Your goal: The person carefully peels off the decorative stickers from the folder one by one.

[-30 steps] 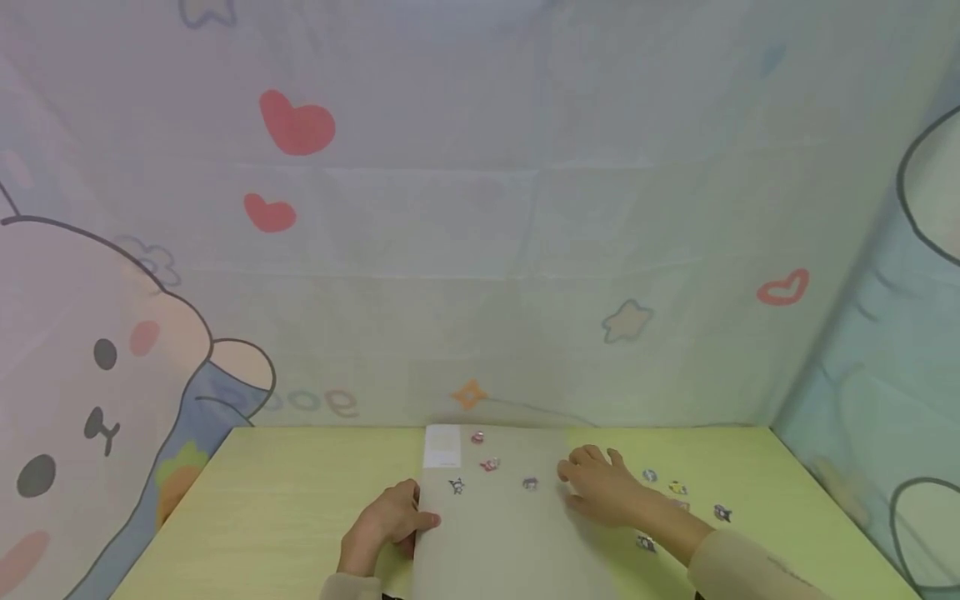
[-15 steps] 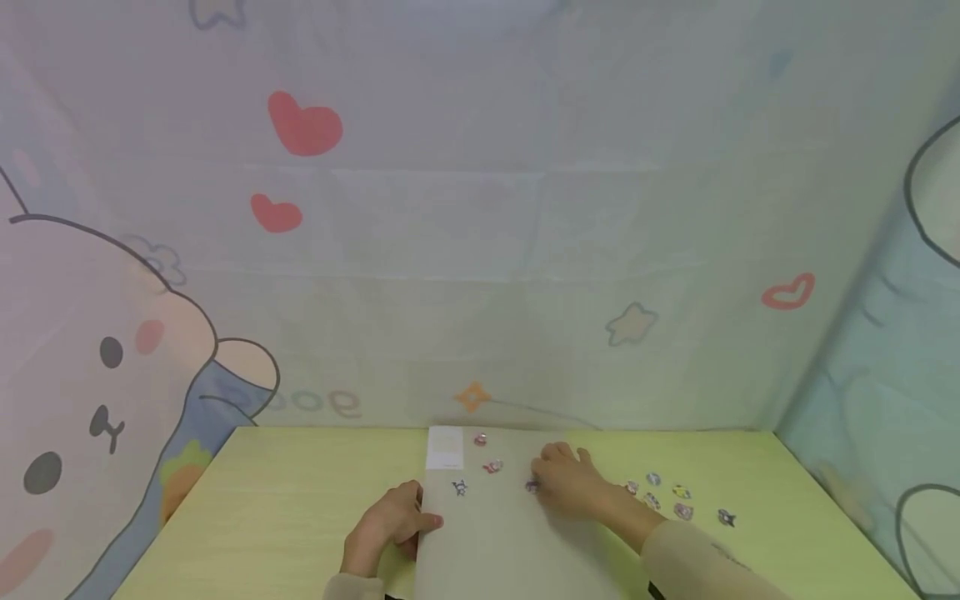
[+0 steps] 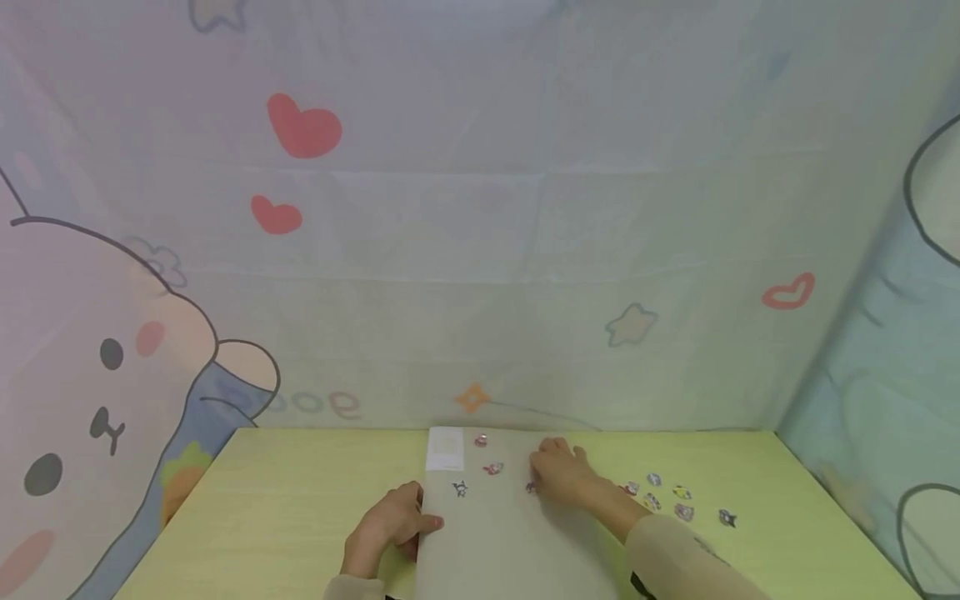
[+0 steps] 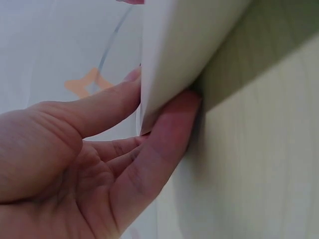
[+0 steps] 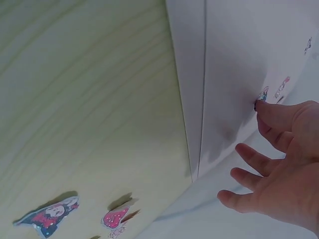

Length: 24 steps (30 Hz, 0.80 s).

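Observation:
A pale, flat folder-like piece [image 3: 510, 542] with a white label at its top left lies on the table; its exact kind is unclear. My left hand [image 3: 393, 521] grips its left edge, the thumb [image 4: 112, 107] on the top face and a finger [image 4: 167, 134] underneath. On its right part, my right hand [image 3: 562, 473] pinches a small cartoon sticker [image 3: 531, 487] between thumb and index finger, against the surface; the hand covers part of it. The other right fingers spread apart in the right wrist view. Further stickers on the piece are a pink one [image 3: 492, 468], a reddish one [image 3: 481, 439] and a dark one [image 3: 460, 488].
Several loose cartoon stickers [image 3: 683, 512] lie on the yellow-green wood-grain table [image 3: 300, 500] to the right, partly behind the right forearm. A printed cloth backdrop [image 3: 450, 250] with hearts and a bear hangs behind the table's far edge.
My right hand has moved left from beside the folder-like piece's right edge onto the sticker there, and has hardly shifted over the last half second. The left hand keeps its grip.

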### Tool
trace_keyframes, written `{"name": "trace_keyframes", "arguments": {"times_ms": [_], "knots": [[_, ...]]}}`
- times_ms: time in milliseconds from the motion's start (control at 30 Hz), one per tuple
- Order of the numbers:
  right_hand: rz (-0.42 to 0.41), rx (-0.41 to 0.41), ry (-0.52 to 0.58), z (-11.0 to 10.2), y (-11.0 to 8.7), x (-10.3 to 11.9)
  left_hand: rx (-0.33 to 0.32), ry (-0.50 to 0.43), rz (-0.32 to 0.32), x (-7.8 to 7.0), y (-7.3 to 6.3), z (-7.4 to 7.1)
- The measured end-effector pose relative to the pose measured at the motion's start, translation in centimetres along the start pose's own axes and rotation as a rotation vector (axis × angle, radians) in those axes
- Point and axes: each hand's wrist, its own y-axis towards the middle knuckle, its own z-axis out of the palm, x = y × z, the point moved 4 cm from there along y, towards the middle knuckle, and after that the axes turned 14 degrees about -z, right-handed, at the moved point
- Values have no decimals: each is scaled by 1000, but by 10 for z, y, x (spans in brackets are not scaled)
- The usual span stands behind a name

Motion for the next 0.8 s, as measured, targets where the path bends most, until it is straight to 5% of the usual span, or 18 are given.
{"name": "trace_keyframes", "arguments": {"times_ms": [433,800], "knots": [[-9,2,-28,-5,-1,4,-9,-2,-1,1,3,0],[-97,-35,-51,-14,-14,12,1,-10,-19,2,4,1]]}}
